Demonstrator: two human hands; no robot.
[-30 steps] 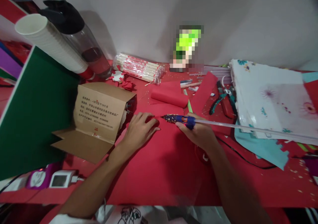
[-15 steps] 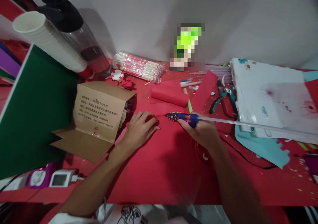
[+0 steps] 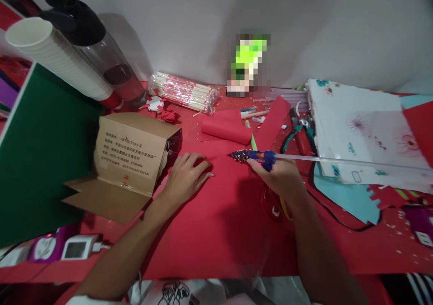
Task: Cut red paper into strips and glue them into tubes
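Note:
A sheet of red paper (image 3: 203,224) lies flat in front of me. My left hand (image 3: 188,175) rests on its upper left part, fingers apart and holding nothing. In my right hand (image 3: 282,175) is a blue glue gun (image 3: 259,156), its speckled nozzle pointing left above the paper's upper edge. A long clear glue stick (image 3: 341,159) runs out of the gun's back to the right. Just beyond the nozzle lies a rolled red paper (image 3: 226,131). Below my right hand sits a red round object (image 3: 271,203), partly hidden.
An open cardboard box (image 3: 126,154) and a green board (image 3: 43,151) stand left. Behind are paper cups (image 3: 67,63), a bottle (image 3: 118,70), wrapped sticks (image 3: 182,90) and a phone (image 3: 246,63). Pliers (image 3: 302,136) and white sheets (image 3: 358,133) lie right.
The glue gun has moved slightly right, away from my left hand, still held in my right hand. My left hand keeps nearly the same place on the paper. The whole view has shifted a little.

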